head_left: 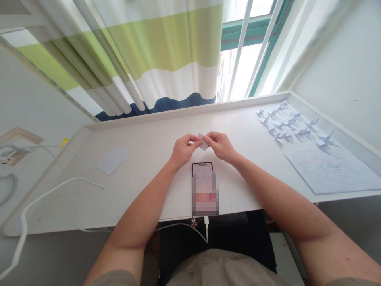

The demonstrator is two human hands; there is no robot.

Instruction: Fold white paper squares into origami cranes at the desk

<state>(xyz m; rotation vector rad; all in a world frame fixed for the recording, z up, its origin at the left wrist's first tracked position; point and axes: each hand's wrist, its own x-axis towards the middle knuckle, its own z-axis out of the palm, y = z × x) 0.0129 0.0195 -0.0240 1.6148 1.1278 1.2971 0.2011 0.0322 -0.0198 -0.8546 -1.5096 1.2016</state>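
Observation:
A small folded piece of white paper (203, 143) is held up between my two hands, just beyond the top of a phone. My left hand (185, 150) pinches its left side with thumb and fingertips. On the other side, my right hand (219, 147) grips it near the top edge, thumb on the paper. The fingers partly cover it, so the exact folds cannot be made out. Below the hands lies the phone (204, 186), its screen blurred, with a white cable plugged into its near end.
Several folded paper cranes (303, 129) stand at the back right of the white desk (149, 159). Nearer lies a written sheet of lined paper (333, 171). A stack of white paper (113, 160) rests on the left, near a white cable (59, 183). A raised rim borders the back.

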